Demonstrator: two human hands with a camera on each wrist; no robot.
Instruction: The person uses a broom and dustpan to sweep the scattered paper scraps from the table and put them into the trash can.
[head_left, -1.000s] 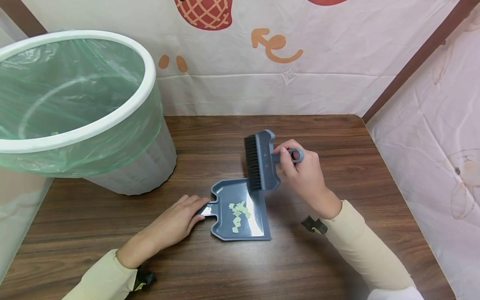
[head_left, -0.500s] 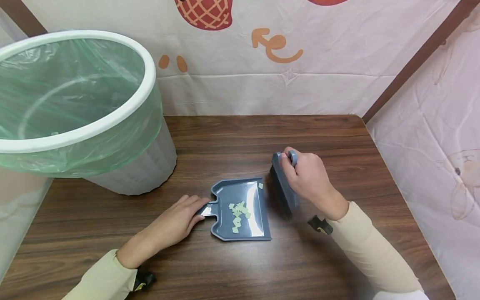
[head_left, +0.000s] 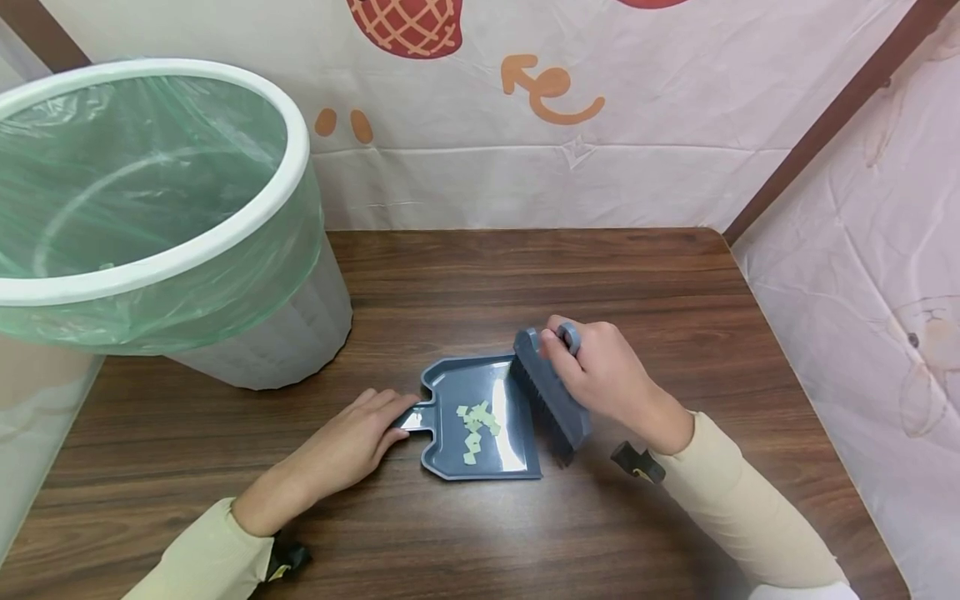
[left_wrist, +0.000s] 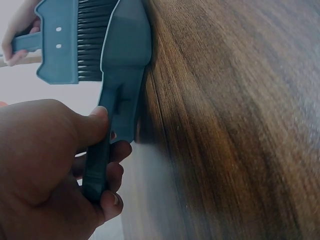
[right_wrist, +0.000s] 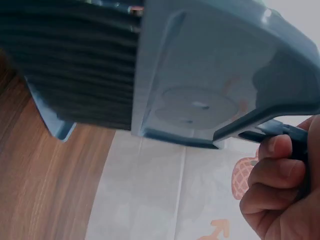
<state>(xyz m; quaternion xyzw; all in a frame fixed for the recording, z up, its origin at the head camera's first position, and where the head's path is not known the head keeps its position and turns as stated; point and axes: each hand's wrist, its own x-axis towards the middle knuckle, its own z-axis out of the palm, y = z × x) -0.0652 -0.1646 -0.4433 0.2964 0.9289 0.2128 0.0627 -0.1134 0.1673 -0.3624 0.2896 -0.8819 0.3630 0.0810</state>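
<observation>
A blue-grey dustpan [head_left: 450,458] lies flat on the wooden table, its handle toward the left. Small pale green paper scraps [head_left: 474,423] are gathered in its middle. My left hand [head_left: 341,442] grips the dustpan's handle; in the left wrist view, thumb and fingers wrap round that handle [left_wrist: 97,165]. At the pan's open right edge is a blue-grey hand brush [head_left: 551,387] with dark bristles [right_wrist: 70,65], tilted, the bristles facing the pan. My right hand [head_left: 607,375] holds the brush by its handle, fingers curled round it in the right wrist view.
At the left stands a large white bin [head_left: 300,333] lined with a green plastic bag [head_left: 247,308]. A printed light cloth [head_left: 450,183] hangs behind the table [head_left: 675,275], and another pale cloth wall is at the right.
My right hand first carried the brush off the pan to the right and lowered it, then brought it back left against the pan's edge. The left hand and dustpan stay put.
</observation>
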